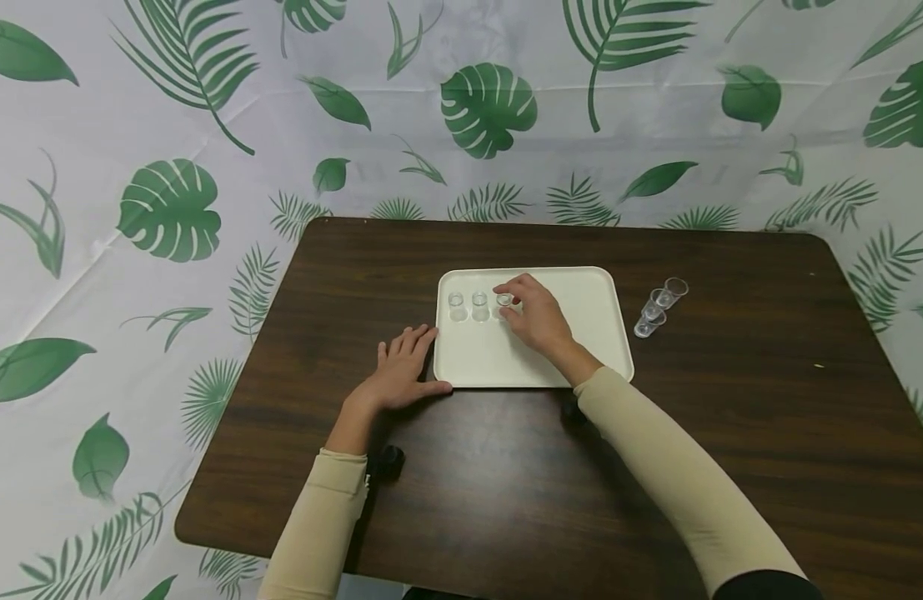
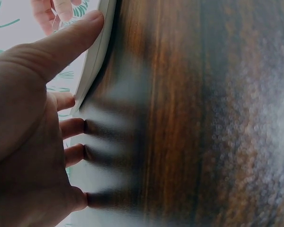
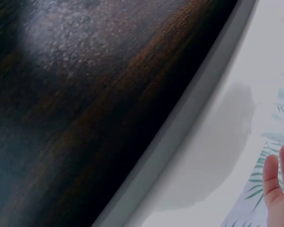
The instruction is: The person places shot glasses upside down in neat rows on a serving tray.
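Observation:
Two small clear plastic cups, the left one (image 1: 457, 307) and the middle one (image 1: 479, 306), stand side by side on a cream tray (image 1: 536, 367). To their right, a third clear cup (image 1: 504, 298) is between the thumb and forefinger of my right hand (image 1: 538, 317), which pinches it from the right; the hand partly hides it. My left hand (image 1: 403, 371) rests at the tray's front left corner, its fingers spread on the table and its thumb along the front rim. In the left wrist view, the thumb (image 2: 71, 40) lies against the tray's edge.
More clear cups (image 1: 659, 300) sit in a close slanting line to the right of the tray; whether they are nested is hard to tell. The dark wooden table (image 1: 754, 417) bears a tiny pale speck (image 1: 819, 365). A leaf-patterned cloth (image 1: 401, 117) hangs behind.

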Motion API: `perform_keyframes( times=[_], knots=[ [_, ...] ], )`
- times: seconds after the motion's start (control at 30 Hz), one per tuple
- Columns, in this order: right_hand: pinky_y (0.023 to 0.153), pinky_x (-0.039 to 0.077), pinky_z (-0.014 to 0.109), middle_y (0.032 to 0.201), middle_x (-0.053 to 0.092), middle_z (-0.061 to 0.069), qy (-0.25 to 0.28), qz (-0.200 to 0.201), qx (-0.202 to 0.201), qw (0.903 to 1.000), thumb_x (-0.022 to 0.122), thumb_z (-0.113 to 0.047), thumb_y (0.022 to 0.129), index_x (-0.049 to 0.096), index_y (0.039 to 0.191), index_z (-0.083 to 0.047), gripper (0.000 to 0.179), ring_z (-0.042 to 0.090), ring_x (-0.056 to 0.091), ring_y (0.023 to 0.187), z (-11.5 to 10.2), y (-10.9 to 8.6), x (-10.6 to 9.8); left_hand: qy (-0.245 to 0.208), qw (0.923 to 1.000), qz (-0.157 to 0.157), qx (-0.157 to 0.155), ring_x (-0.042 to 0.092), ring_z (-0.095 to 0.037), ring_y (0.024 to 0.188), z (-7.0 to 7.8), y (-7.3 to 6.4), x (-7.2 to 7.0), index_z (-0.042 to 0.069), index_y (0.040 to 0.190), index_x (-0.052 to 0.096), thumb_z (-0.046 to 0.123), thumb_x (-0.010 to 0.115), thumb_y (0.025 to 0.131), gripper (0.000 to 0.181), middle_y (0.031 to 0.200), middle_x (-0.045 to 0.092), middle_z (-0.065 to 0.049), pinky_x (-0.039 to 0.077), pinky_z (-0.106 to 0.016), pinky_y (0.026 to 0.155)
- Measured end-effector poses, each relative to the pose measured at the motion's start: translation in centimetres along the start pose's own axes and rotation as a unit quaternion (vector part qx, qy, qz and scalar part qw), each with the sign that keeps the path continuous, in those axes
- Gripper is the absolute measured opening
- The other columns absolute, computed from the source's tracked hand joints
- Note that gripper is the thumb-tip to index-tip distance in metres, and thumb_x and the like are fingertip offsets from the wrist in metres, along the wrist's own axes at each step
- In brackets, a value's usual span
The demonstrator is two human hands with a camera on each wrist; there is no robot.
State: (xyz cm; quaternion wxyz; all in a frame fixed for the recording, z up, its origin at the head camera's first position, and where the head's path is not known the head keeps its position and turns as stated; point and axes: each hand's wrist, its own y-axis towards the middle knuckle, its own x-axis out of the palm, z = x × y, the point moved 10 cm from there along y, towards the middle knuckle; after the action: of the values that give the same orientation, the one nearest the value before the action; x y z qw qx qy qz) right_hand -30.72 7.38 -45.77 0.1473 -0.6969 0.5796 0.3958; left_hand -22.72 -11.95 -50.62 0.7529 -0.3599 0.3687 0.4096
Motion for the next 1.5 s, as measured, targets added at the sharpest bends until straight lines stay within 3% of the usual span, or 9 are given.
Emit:
perform_keyframes(
  times=[0.43,0.73,0.93,1.3,1.5],
  knots=[
    [0.075,0.045,0.037,0.114,0.06,0.004,-0.005,-0.001,0.006,1.0,0.067,-0.004,0.089,0.069,0.122,-0.011,0.034,0.021,0.057,0.091,-0.1,-0.2,0.1,-0.012,0.9999,0.01,0.004,0.004,-0.037,0.147,-0.8,0.4,0.6,0.015,0.158,0.015,0.058,0.067,0.086,0.099,0.161,0.013,-0.013,0.001,-0.069,0.107],
    [0.078,0.048,0.039,0.121,0.057,0.008,0.006,-0.001,0.033,0.9994,0.069,-0.005,0.088,0.06,0.135,-0.011,0.049,0.023,0.059,0.097,1.2,-0.8,-0.2,-0.008,1.0,0.004,0.001,0.005,-0.038,0.147,-0.2,0.1,0.1,0.013,0.158,0.016,0.056,0.068,0.087,0.098,0.161,0.013,-0.014,0.003,-0.069,0.108],
    [0.076,0.05,0.038,0.118,0.057,0.008,0.04,0.03,0.044,0.9978,0.071,-0.004,0.087,0.059,0.136,-0.011,0.051,0.022,0.058,0.094,2.1,-1.8,-1.5,-0.005,1.0,0.004,0.001,0.005,-0.038,0.147,-0.2,0.1,0.1,0.013,0.158,0.016,0.055,0.068,0.087,0.098,0.161,0.014,-0.014,0.004,-0.069,0.108],
    [0.071,0.051,0.044,0.109,0.061,0.017,0.099,0.115,0.024,0.9881,0.072,0.002,0.084,0.065,0.125,-0.003,0.042,0.029,0.062,0.088,2.7,-3.8,-5.8,-0.009,0.9999,0.005,0.003,0.005,-0.038,0.147,0.0,0.0,-0.1,0.013,0.158,0.016,0.053,0.069,0.087,0.098,0.161,0.013,-0.014,0.003,-0.069,0.108],
    [0.069,0.049,0.034,0.108,0.065,0.009,0.119,0.162,0.053,0.9781,0.072,0.0,0.084,0.069,0.119,-0.006,0.035,0.027,0.063,0.086,3.9,-5.0,-8.7,-0.009,0.9999,0.005,0.002,0.005,-0.038,0.147,-0.1,0.0,0.0,0.013,0.158,0.015,0.053,0.069,0.087,0.097,0.161,0.013,-0.014,0.003,-0.069,0.108]
  ],
)
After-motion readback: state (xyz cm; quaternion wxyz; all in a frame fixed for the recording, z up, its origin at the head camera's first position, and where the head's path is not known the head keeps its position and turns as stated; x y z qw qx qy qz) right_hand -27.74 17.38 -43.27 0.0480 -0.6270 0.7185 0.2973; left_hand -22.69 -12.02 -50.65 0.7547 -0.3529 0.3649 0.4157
